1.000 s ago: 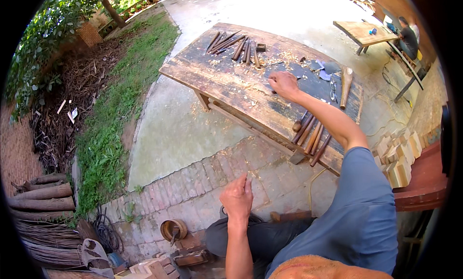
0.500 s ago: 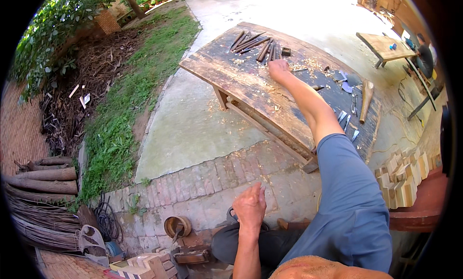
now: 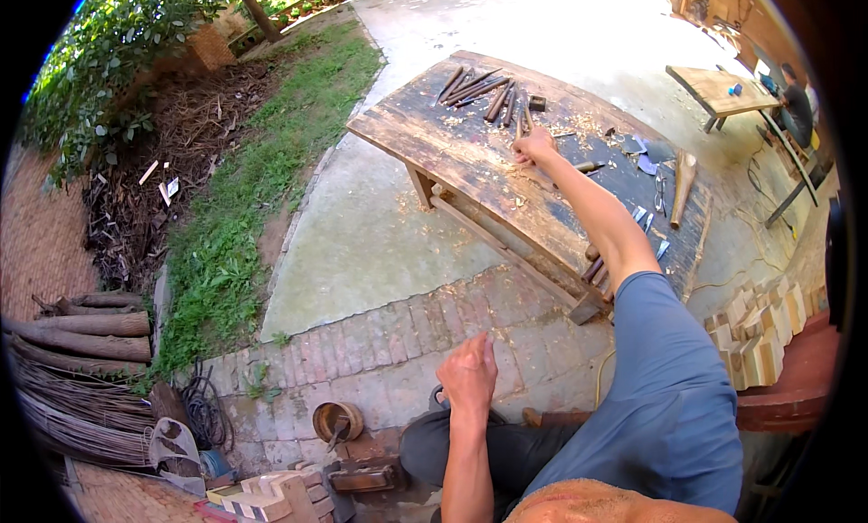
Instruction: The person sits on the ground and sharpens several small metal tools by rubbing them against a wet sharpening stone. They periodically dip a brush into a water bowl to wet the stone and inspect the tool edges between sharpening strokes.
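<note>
My right hand [image 3: 535, 147] reaches over the wooden workbench [image 3: 398, 116], its fingers closed round a slim carving tool [image 3: 524, 122] whose brown shaft points away from me. Just beyond it lies a group of dark carving tools [image 3: 477, 91] with long round handles. A small dark block [image 3: 537, 103] rests beside them. Nearer me, my left hand [image 3: 467, 373] is held above the brick paving, off the bench. Its fingers are curled in, and nothing shows in them.
A wooden mallet [image 3: 684, 190], eyeglasses [image 3: 660, 194] and several chisels [image 3: 643, 218] lie at the bench's right end among shavings. A bucket [image 3: 338, 422] stands on the paving. Stacked wood blocks [image 3: 764, 329] are at the right. A person [image 3: 796, 107] sits by another bench [image 3: 719, 91].
My right hand has drawn back toward me from the group of tools, with a slim tool in it. My left hand stays nearly in place.
</note>
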The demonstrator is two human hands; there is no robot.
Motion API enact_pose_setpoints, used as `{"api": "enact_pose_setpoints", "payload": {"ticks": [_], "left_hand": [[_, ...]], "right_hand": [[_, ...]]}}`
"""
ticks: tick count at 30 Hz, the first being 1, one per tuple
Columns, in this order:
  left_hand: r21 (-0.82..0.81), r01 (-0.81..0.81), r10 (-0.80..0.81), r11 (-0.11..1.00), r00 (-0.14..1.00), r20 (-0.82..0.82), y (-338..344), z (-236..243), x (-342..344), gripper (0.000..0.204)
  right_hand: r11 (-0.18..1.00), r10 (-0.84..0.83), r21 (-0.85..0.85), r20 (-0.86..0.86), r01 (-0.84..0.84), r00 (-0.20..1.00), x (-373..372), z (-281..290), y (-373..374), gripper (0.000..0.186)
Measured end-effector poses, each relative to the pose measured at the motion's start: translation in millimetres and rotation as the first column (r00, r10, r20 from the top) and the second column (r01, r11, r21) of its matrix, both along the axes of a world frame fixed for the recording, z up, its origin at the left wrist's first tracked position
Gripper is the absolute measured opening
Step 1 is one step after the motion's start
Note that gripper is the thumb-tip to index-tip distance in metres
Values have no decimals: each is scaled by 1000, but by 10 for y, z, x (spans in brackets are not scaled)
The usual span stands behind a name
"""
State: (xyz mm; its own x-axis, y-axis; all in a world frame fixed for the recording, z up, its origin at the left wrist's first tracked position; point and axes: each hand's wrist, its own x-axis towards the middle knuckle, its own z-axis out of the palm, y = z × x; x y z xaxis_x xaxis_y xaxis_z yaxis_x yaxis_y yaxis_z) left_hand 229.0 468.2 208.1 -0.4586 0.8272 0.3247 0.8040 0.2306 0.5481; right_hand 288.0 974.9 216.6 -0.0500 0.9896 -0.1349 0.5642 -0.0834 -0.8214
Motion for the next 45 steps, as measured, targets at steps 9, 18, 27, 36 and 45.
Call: {"api": "enact_pose_setpoints", "payload": {"ticks": [9, 18, 27, 36, 45], "left_hand": [[131, -151, 149, 980, 988, 29, -91, -24, -51, 23], [433, -464, -198, 773, 472, 859, -928, 576, 320, 65], [489, -554, -117, 674, 574, 811, -2291, 860, 892, 44], [431, -648, 78, 628, 603, 794, -2836, 966, 1468, 40], [448, -685, 99, 574, 602, 793, -3120, 885, 1849, 42]], "right_hand": [[751, 328, -228, -686, -620, 649, 390, 702, -1864, 18], [-84, 510, -286, -835, -955, 205, 1160, 354, -4412, 33], [-517, 516, -275, -856, -810, -39, 1225, 117, -5376, 38], [-680, 467, -93, -820, -728, -331, 1123, 327, -6081, 39], [-723, 468, -116, -807, -681, -360, 1294, 405, -6375, 36]]}}
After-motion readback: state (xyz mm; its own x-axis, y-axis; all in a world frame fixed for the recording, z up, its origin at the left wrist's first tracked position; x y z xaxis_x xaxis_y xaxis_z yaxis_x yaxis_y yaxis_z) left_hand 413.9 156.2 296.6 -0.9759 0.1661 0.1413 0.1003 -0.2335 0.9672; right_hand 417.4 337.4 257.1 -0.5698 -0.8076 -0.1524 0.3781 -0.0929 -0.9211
